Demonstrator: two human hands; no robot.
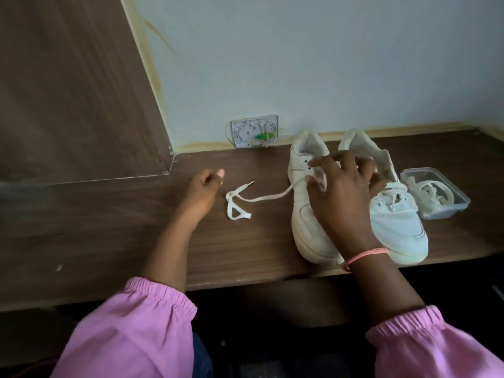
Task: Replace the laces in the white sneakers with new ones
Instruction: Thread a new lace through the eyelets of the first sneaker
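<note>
Two white sneakers stand side by side on the wooden table, toes toward me: the left sneaker [306, 222] and the right sneaker [395, 222]. My right hand [343, 195] lies over the left sneaker's tongue and pinches a white lace [261, 198] at the upper eyelets. That lace trails left across the table and ends in a loose loop. My left hand [203, 190] rests on the table left of the loop, fingers loosely curled, holding nothing. The right sneaker has some lace at its lower eyelets.
A clear plastic tub [436, 192] holding coiled white laces stands right of the sneakers. A small white plate [255, 130] with a green part leans against the back wall. A wooden panel [68, 91] rises at the left. The table's front edge [245, 279] is near my sleeves.
</note>
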